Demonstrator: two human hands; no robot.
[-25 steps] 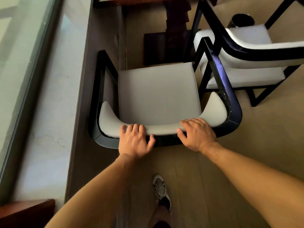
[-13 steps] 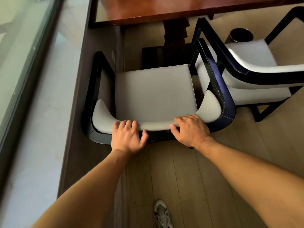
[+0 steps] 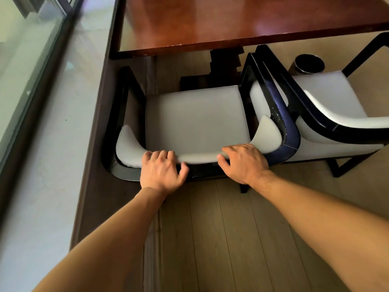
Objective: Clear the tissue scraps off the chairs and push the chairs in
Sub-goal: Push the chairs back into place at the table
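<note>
— What were the hands doing on that chair [image 3: 195,121]?

— Both gripped the top of its curved backrest. The left hand [image 3: 161,170] had its fingers [image 3: 163,154] curled over the padded upper edge, knuckles bent, with the thumb [image 3: 184,170] spread out to the side against the dark frame. The right hand [image 3: 244,163] sat a little apart from it along the same edge, fingers hooked over the cushion and thumb tucked against the near face. Neither was slack; both were clenched on the backrest

— What was the chair like?

— A low armchair with a glossy black frame that swept round from arm to arm in one curve, and pale grey padding. The seat was a flat, smooth, squarish cushion, and I saw no scraps on it

— Which way did it face?

— Its open front pointed at the table [image 3: 231,24], its back at the person. It stood just short of the table's near edge, with the table's dark stepped pedestal [image 3: 225,64] showing beyond the seat

— Anything alongside?

— A second chair [image 3: 328,98] of the same make stood close on the right, turned at an angle, its frame crossing just behind the first chair's right arm. A round dark bin [image 3: 308,64] stood past it. The table top was polished reddish wood, the floor [image 3: 231,228] pale planks, and a light stone sill [image 3: 42,165] ran under the window [image 3: 23,49] on the left
</note>
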